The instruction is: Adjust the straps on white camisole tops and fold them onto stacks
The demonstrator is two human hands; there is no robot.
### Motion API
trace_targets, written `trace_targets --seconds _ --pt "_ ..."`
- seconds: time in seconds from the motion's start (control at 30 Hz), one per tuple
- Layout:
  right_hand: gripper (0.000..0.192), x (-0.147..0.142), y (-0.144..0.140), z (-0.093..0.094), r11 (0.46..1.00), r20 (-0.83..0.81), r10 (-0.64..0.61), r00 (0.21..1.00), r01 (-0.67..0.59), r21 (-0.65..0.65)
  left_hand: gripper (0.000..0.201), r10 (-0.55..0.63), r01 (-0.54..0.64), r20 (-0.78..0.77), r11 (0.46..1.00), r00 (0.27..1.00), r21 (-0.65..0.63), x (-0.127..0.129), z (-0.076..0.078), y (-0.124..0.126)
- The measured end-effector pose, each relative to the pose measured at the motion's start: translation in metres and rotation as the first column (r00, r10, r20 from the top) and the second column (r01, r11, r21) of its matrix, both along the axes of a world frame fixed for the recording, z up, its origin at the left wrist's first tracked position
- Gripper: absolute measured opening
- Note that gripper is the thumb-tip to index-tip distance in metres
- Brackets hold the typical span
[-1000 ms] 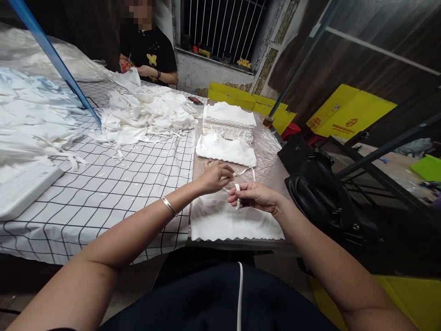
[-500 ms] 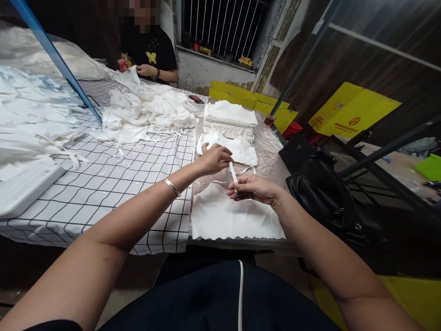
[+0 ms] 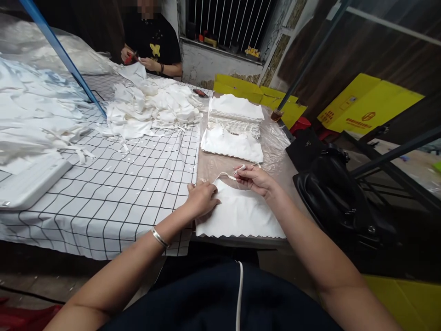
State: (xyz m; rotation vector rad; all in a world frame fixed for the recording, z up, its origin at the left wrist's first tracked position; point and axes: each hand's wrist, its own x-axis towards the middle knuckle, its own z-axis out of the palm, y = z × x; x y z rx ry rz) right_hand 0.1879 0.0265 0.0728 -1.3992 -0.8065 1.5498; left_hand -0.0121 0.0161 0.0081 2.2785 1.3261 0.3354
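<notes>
- White cloth bag point(image 3: 241, 214) lay flat at the near edge of the counter point(image 3: 275, 151), on the clear plastic sheet point(image 3: 275, 138), scalloped hem toward the person.
- One white drawstring point(image 3: 227, 175) ran in a loop from the top edge of the bag toward the right hand.
- Left hand point(image 3: 201, 198) rested palm down on the upper left corner of the bag, fingers flat and spread, pressing the cloth; nothing was enclosed in its grip. One silver bangle point(image 3: 159, 237) sat on that wrist.
- Right hand point(image 3: 257, 179) lay just above the top edge of the bag, its grip pinched shut on the drawstring between thumb and fingers.
- One further single bag point(image 3: 232, 145) lay flat beyond the hands, apart from the first.
- One neat stack of folded bags point(image 3: 236, 112) stood just behind that single bag; the count within the stack could not be read.
- One loose heap of white cloth pieces point(image 3: 155, 105) lay on the checked tablecloth point(image 3: 120, 184), well apart from the hands.
- One blue pole point(image 3: 65, 59) crossed the left side at a slant.
- One black handbag point(image 3: 341, 202) sat just beside the right edge of the counter.
- One co-worker point(image 3: 155, 46) sat at the far end, both hands on a white piece.
- Yellow flat cartons point(image 3: 372, 108) lay on the floor at right.
</notes>
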Motion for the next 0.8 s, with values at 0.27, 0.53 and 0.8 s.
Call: trace_targets --seconds 0.27,0.53,0.8 --pt "0.045 -0.007 -0.011 -0.039 0.991 0.009 0.025 1.000 -0.026 0.131 0.015 0.004 -0.002 0.050 1.000 0.999 -0.029 0.000 0.001 -0.001" --pt "0.033 -0.012 -0.024 -0.058 0.942 0.234 0.125 0.964 -0.190 0.277 0.008 -0.030 0.031 0.063 0.999 0.998 -0.024 -0.001 -0.001 -0.006" --pt "0.019 -0.011 -0.031 -0.071 0.860 0.472 0.170 0.865 -0.364 0.358 0.015 0.025 -0.016 0.140 0.998 0.990 -0.060 0.000 -0.004 -0.008"
